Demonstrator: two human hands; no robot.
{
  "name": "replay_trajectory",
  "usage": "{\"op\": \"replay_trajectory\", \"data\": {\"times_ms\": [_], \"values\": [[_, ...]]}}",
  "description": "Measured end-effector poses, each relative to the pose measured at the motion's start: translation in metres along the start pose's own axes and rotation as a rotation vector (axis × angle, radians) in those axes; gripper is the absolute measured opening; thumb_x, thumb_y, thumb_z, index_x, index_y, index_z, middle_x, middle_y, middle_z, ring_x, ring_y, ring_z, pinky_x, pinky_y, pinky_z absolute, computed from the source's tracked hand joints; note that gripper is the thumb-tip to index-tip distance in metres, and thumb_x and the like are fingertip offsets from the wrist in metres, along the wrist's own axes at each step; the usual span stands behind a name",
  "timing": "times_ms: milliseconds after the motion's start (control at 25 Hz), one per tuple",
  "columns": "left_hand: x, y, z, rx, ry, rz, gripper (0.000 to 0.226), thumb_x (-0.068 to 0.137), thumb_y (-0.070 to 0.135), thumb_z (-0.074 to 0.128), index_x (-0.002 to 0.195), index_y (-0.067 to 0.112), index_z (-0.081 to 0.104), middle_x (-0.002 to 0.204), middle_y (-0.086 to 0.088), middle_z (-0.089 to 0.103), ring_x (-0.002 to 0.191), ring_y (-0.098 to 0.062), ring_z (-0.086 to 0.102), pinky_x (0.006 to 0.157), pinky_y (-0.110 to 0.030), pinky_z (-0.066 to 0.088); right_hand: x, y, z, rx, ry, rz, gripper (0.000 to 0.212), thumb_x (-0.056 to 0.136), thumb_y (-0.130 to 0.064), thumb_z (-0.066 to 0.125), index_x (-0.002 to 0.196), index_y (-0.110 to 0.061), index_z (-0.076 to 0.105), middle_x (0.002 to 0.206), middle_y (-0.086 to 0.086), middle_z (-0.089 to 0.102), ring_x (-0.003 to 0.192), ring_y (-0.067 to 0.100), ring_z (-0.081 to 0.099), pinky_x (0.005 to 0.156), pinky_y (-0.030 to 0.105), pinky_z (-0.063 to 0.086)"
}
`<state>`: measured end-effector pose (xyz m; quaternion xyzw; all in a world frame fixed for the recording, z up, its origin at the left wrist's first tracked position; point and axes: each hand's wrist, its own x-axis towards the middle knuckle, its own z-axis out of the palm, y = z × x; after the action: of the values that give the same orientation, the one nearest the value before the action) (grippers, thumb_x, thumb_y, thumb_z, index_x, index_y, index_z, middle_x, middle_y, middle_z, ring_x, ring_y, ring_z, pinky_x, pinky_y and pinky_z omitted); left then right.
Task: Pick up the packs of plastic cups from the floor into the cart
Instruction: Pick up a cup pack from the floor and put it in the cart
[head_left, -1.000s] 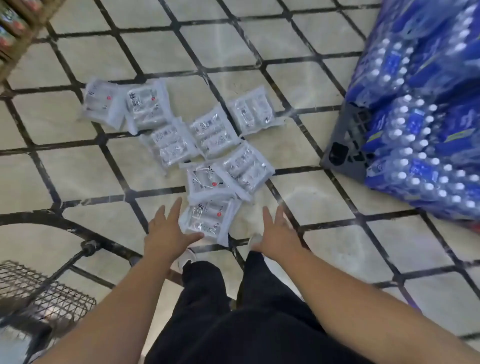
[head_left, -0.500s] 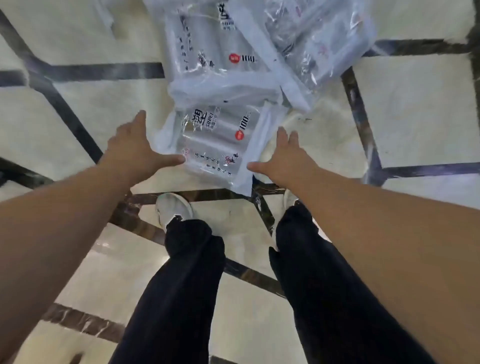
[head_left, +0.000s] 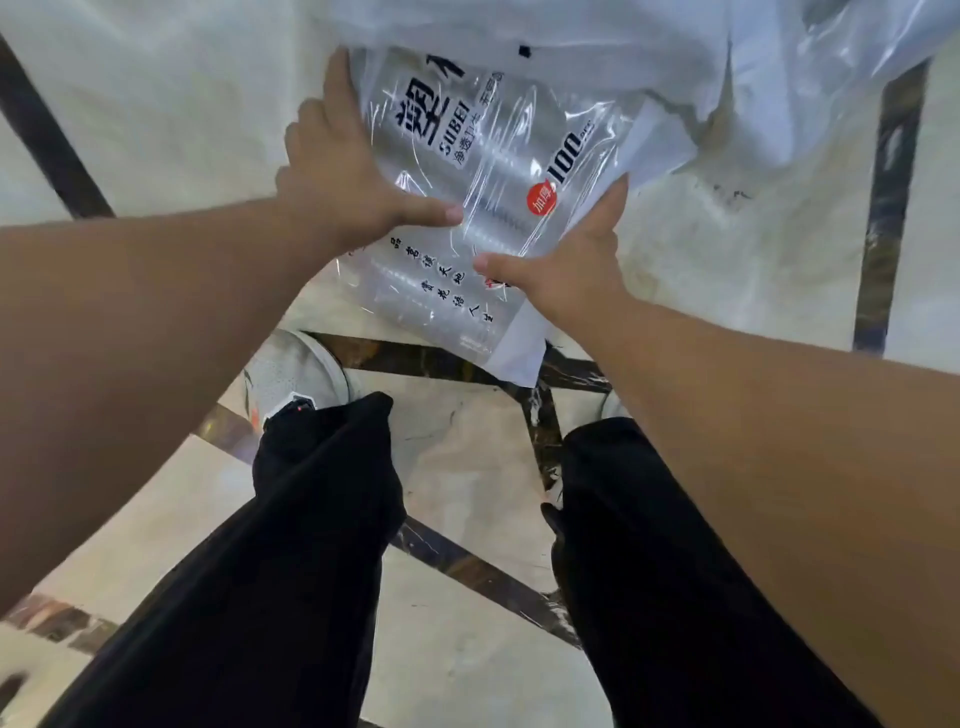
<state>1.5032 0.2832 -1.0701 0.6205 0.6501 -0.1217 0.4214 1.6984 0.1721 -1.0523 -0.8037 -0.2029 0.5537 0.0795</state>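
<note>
A clear plastic pack of cups (head_left: 467, 171) with black lettering and a red round label lies on the tiled floor just ahead of my feet. My left hand (head_left: 343, 171) clasps its left edge, thumb pressed on top. My right hand (head_left: 571, 260) clasps its right edge, thumb across the front of the pack. Another pack of cups (head_left: 597, 47) overlaps its far end at the top of the view. The cart is out of view.
Pale floor tiles with dark border strips (head_left: 883, 208) surround the packs. My legs in black trousers (head_left: 291, 545) and a white shoe (head_left: 296, 371) stand just behind the held pack.
I have bent lower, so the pack fills more of the view. Both hands, which hovered open beside the pack, have closed in on its two sides.
</note>
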Motion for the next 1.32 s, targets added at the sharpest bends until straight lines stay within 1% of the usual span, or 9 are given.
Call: {"op": "replay_trajectory", "data": {"times_ms": [200, 440, 680, 760, 880, 1040, 1120, 1200, 1320], "values": [[-0.083, 0.003, -0.021, -0.099, -0.112, -0.079, 0.16, 0.031, 0.08, 0.087, 0.159, 0.039, 0.001, 0.159, -0.009, 0.028, 0.142, -0.036, 0.034, 0.114, -0.055, 0.035, -0.062, 0.0, -0.026, -0.058, -0.2, 0.067, 0.155, 0.062, -0.044, 0.097, 0.156, -0.032, -0.027, 0.167, 0.011, 0.013, 0.148, 0.032, 0.029, 0.109, 0.037, 0.031], [-0.263, 0.065, -0.121, -0.133, -0.069, -0.246, 0.16, 0.033, 0.077, 0.088, 0.16, 0.024, 0.005, 0.162, -0.009, 0.026, 0.148, -0.032, 0.028, 0.119, -0.051, 0.03, -0.236, -0.049, -0.102, -0.105, -0.262, 0.003, 0.157, 0.055, -0.047, 0.099, 0.158, -0.038, -0.019, 0.168, 0.002, 0.013, 0.152, 0.025, 0.023, 0.113, 0.037, 0.03], [-0.399, 0.173, -0.284, -0.249, 0.186, -0.145, 0.161, 0.031, 0.082, 0.087, 0.16, 0.034, 0.003, 0.161, -0.003, 0.031, 0.144, -0.029, 0.037, 0.117, -0.054, 0.034, -0.416, -0.192, -0.223, -0.249, -0.172, -0.267, 0.15, 0.064, -0.042, 0.095, 0.155, -0.043, -0.025, 0.164, 0.011, 0.017, 0.136, 0.032, 0.047, 0.098, 0.038, 0.046], [-0.445, 0.203, -0.335, -0.31, 0.283, -0.107, 0.164, 0.03, 0.085, 0.085, 0.16, 0.039, -0.004, 0.164, -0.002, 0.027, 0.148, -0.027, 0.033, 0.119, -0.053, 0.033, -0.47, -0.239, -0.26, -0.314, -0.153, -0.384, 0.15, 0.067, -0.042, 0.094, 0.154, -0.041, -0.028, 0.167, 0.011, 0.01, 0.135, 0.032, 0.05, 0.093, 0.035, 0.046], [-0.515, 0.227, -0.391, -0.397, 0.434, -0.05, 0.165, 0.03, 0.084, 0.086, 0.157, 0.049, -0.014, 0.166, -0.001, 0.024, 0.151, -0.027, 0.027, 0.119, -0.054, 0.032, -0.537, -0.291, -0.291, -0.381, -0.136, -0.553, 0.152, 0.064, -0.04, 0.096, 0.154, -0.042, -0.027, 0.167, 0.014, 0.011, 0.141, 0.032, 0.044, 0.099, 0.037, 0.046], [-0.62, 0.232, -0.444, -0.435, 0.612, 0.002, 0.154, 0.05, 0.054, 0.097, 0.148, 0.061, -0.02, 0.163, -0.009, 0.027, 0.148, -0.03, 0.03, 0.119, -0.047, 0.029, -0.625, -0.332, -0.285, -0.454, -0.153, -0.735, 0.153, 0.062, -0.039, 0.097, 0.156, -0.042, -0.023, 0.168, 0.013, 0.012, 0.143, 0.033, 0.04, 0.096, 0.038, 0.048], [-0.657, 0.214, -0.457, -0.44, 0.657, -0.069, 0.152, 0.052, 0.06, 0.094, 0.149, 0.058, -0.023, 0.167, -0.01, 0.016, 0.152, -0.031, 0.021, 0.122, -0.05, 0.024, -0.657, -0.343, -0.267, -0.476, -0.161, -0.821, 0.152, 0.06, -0.037, 0.098, 0.158, -0.039, -0.018, 0.167, 0.011, 0.018, 0.134, 0.03, 0.047, 0.089, 0.037, 0.053], [-0.683, 0.189, -0.459, -0.452, 0.655, -0.174, 0.15, 0.055, 0.067, 0.089, 0.154, 0.044, -0.021, 0.168, -0.008, 0.009, 0.152, -0.032, 0.018, 0.122, -0.052, 0.023, -0.686, -0.353, -0.245, -0.51, -0.175, -0.862, 0.153, 0.059, -0.037, 0.098, 0.159, -0.037, -0.018, 0.166, 0.014, 0.022, 0.137, 0.032, 0.046, 0.089, 0.037, 0.049], [-0.727, 0.148, -0.465, -0.494, 0.697, -0.234, 0.15, 0.056, 0.069, 0.087, 0.155, 0.037, -0.022, 0.167, -0.009, 0.01, 0.151, -0.033, 0.021, 0.122, -0.05, 0.025, -0.727, -0.361, -0.201, -0.58, -0.201, -0.906, 0.157, 0.056, -0.04, 0.1, 0.157, -0.037, -0.02, 0.164, 0.015, 0.027, 0.141, 0.035, 0.043, 0.089, 0.037, 0.049]]}}
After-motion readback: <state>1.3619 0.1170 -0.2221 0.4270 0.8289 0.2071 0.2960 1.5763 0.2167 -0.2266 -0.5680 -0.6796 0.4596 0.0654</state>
